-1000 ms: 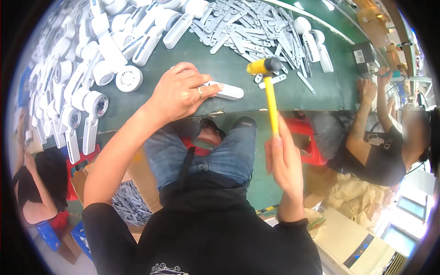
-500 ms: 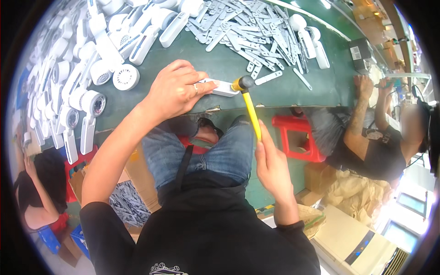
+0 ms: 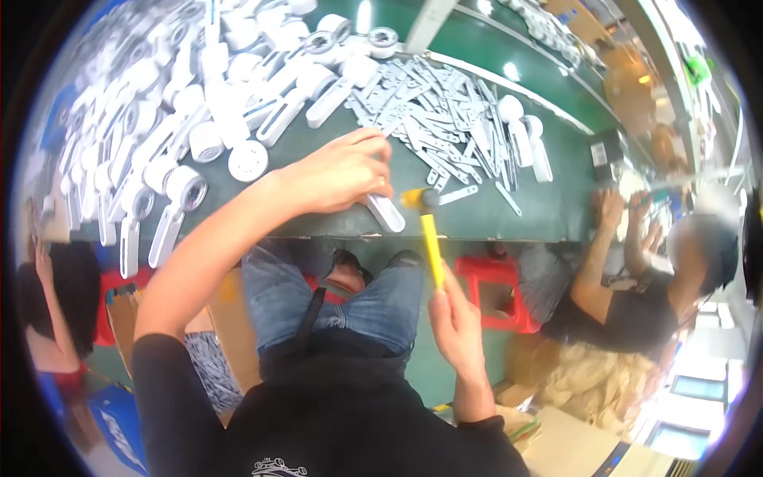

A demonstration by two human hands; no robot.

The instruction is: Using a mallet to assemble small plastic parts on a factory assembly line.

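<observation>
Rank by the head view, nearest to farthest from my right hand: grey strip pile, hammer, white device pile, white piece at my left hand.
1. Hammer, gripped in the right hand.
2. White piece, at the left hand.
3. Grey strip pile, beyond both hands.
4. White device pile, far left.

Green worktable (image 3: 556,187), red stool (image 3: 522,294), green floor (image 3: 433,370), probably bright windows (image 3: 699,388)
</observation>
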